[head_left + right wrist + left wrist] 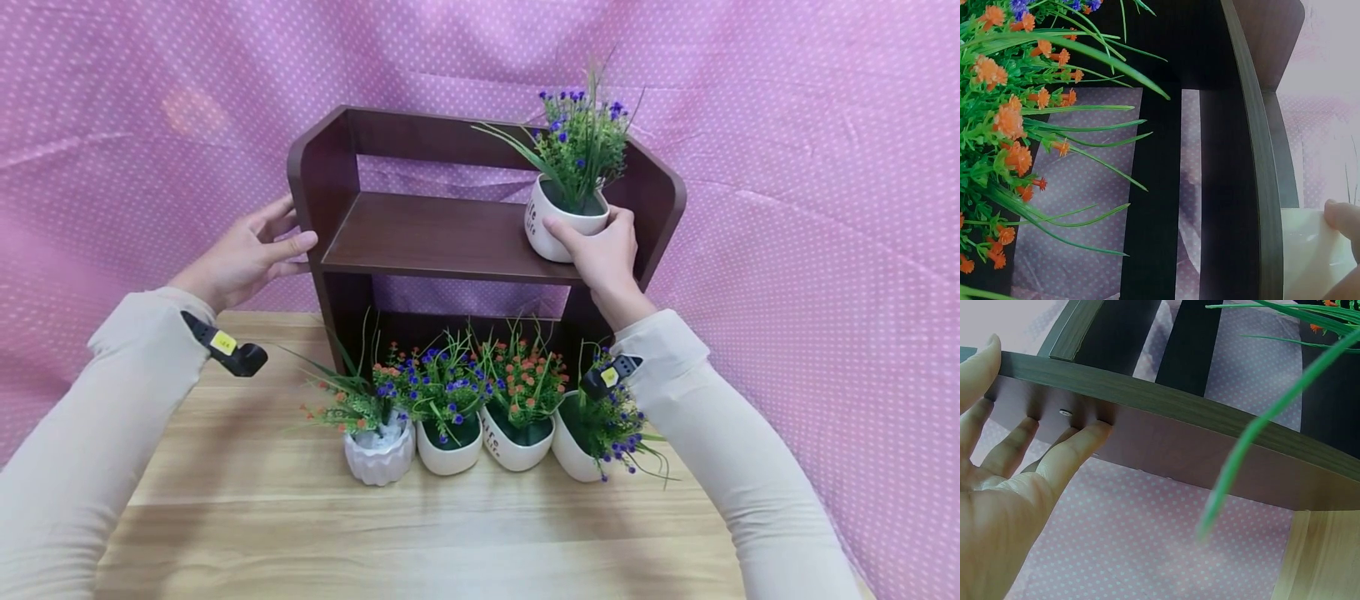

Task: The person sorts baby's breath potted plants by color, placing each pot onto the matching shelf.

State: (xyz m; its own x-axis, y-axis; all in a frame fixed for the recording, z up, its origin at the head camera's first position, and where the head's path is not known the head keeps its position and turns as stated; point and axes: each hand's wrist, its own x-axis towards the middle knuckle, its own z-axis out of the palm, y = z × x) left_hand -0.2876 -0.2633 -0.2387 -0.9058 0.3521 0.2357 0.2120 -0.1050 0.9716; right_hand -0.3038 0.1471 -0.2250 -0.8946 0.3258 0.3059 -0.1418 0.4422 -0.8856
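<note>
Pale sleeves (720, 433), right hand (606, 257) holding flowerpot (551, 244) near right edge of shelf (435, 233), left hand (247, 257) loose, touching left side

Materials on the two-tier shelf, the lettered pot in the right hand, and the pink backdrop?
Two-tier shelf: probably wood or laminated board, dark brown, satin; fine grain shows along its edges.
Lettered white pot: glazed ceramic or plastic, smooth with a slight sheen; the look doesn't settle which.
Pink polka-dot backdrop: likely thin cloth, matte; soft folds and creases.
</note>
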